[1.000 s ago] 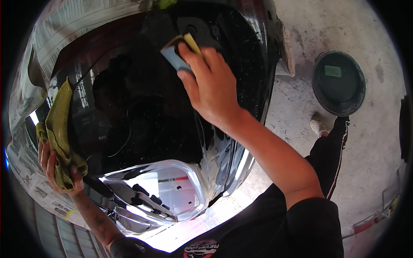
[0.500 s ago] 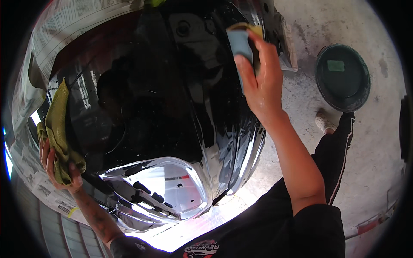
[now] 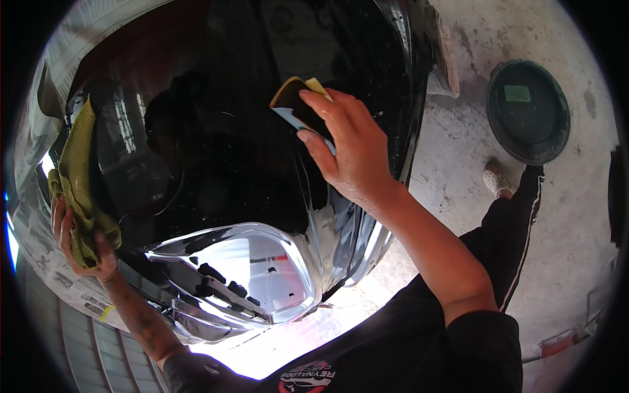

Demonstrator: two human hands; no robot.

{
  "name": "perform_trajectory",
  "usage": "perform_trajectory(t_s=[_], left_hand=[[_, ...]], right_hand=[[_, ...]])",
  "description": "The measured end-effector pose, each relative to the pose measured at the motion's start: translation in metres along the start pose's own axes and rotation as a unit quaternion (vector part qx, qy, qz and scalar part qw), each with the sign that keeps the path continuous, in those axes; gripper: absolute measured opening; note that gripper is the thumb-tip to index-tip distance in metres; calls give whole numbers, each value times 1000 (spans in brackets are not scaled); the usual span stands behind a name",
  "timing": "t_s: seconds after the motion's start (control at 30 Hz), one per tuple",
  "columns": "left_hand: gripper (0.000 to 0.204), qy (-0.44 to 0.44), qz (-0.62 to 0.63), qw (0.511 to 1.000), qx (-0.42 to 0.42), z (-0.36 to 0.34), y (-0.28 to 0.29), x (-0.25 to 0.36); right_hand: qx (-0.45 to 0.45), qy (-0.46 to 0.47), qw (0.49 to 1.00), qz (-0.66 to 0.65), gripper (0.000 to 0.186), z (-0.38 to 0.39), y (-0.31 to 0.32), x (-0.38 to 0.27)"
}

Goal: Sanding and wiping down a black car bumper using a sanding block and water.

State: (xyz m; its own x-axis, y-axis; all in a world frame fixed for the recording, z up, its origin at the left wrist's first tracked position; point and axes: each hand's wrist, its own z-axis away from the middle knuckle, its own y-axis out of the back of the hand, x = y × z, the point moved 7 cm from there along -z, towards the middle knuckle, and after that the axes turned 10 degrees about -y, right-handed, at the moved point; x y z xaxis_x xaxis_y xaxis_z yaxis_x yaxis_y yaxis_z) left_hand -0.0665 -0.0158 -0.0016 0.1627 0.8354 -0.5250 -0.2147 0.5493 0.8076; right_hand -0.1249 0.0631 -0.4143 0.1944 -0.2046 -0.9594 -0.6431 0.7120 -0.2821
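Over the glossy black car panel (image 3: 216, 164), my right hand (image 3: 357, 147) grips a sanding pad (image 3: 291, 114). The pad looks blue-grey on one face, with a yellow-brown sheet like sandpaper folded around it. Its near end tilts toward my thumb, and I cannot tell whether its lower face touches the paint. Off at the left edge of the panel, my left hand (image 3: 65, 226) is closed on an olive-green cloth (image 3: 78, 164), bunched in the fingers with one corner pointing up along the bodywork. Small droplets or specks dot the black surface.
Newspaper sheets (image 3: 62, 281) mask the car along the left. A shiny recessed opening (image 3: 249, 268) lies at the panel's near end. On the concrete floor at right stands a dark green tub (image 3: 529, 141) with a green rectangular piece (image 3: 517, 93) in it, close to my shoe (image 3: 498, 180).
My right hand has moved the sanding pad leftward and nearer, from the panel's right edge to its middle. The left hand still holds the cloth, and the view has shifted slightly.
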Motion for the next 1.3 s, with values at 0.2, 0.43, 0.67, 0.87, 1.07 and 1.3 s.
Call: perform_trajectory(t_s=[0.2, 0.43, 0.67, 0.87, 1.07, 1.3], left_hand=[[55, 5, 2, 1000, -2, 0, 0, 0], [56, 0, 0, 1000, 2, -1, -1, 2], [53, -2, 3, 1000, 9, -3, 1, 1], [53, -12, 9, 1000, -1, 1, 1, 0], [52, -9, 7, 1000, 1, -4, -1, 0], [52, -23, 5, 1000, -3, -4, 2, 1]], right_hand=[[-20, 18, 1000, -11, 53, 6, -14, -13], [-44, 24, 998, -26, 52, 71, -27, -14], [-1, 8, 1000, -19, 52, 24, -28, -20], [-11, 16, 1000, -14, 52, 41, -34, -18], [43, 58, 997, 15, 54, -5, -25, -19], [26, 79, 996, 33, 54, 13, -27, -20]])
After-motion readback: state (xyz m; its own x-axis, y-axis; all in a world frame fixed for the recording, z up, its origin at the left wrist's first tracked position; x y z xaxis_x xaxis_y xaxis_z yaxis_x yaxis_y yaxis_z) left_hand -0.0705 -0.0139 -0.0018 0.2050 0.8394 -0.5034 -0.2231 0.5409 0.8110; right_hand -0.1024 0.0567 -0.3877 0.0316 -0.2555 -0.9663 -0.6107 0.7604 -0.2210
